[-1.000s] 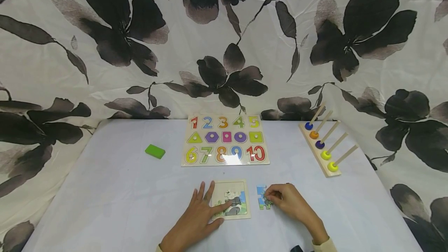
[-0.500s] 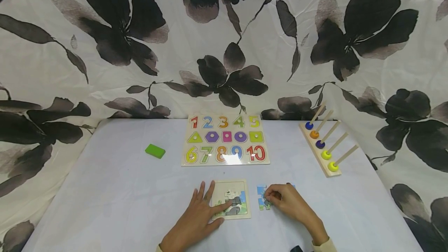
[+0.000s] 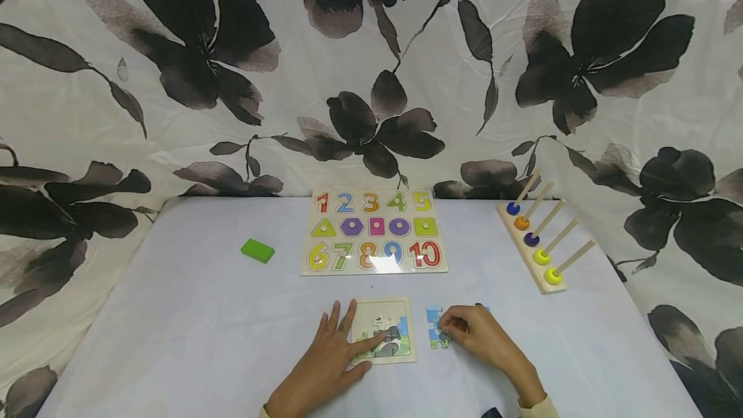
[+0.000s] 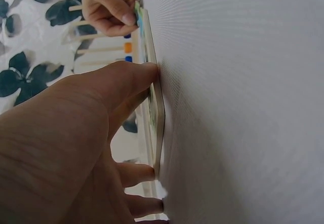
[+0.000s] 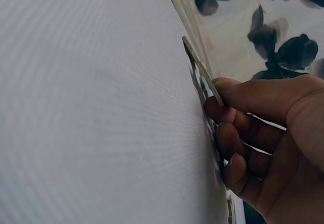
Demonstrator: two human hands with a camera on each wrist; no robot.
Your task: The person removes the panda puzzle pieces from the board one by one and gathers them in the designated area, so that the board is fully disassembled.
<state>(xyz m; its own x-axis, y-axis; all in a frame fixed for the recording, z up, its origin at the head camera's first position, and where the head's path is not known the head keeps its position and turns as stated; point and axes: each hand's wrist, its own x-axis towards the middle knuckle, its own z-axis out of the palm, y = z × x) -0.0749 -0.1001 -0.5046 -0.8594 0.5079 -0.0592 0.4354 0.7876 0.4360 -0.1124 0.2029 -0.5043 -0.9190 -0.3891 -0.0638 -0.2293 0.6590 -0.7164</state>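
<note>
A small wooden jigsaw tray (image 3: pixel 413 340) lies on the table, with several picture pieces (image 3: pixel 392 348) in its lower right part. My left hand (image 3: pixel 325 363) rests over its left side, fingers spread and straight, the index finger reaching onto the picture. In the left wrist view the thumb (image 4: pixel 136 75) touches the tray's edge. To the right of the tray, my right hand (image 3: pixel 484 337) pinches a thin jigsaw piece (image 5: pixel 200 68) between thumb and index finger, tilted close over the table. Blue and green jigsaw pieces (image 3: pixel 433 316) show at its fingertips; the hand hides part of them.
A number and shape board (image 3: pixel 374 237) lies behind the tray. To its left is a green block (image 3: pixel 257 251); at the back right stands a wooden peg rack (image 3: pixel 531 253) with coloured beads. A dark object (image 3: pixel 491 413) shows at the front edge. Floral cloth (image 3: pixel 371 69) hangs behind.
The right hand has shifted very slightly, and a bit of blue piece now shows past its knuckles. The left hand and the tray have stayed put.
</note>
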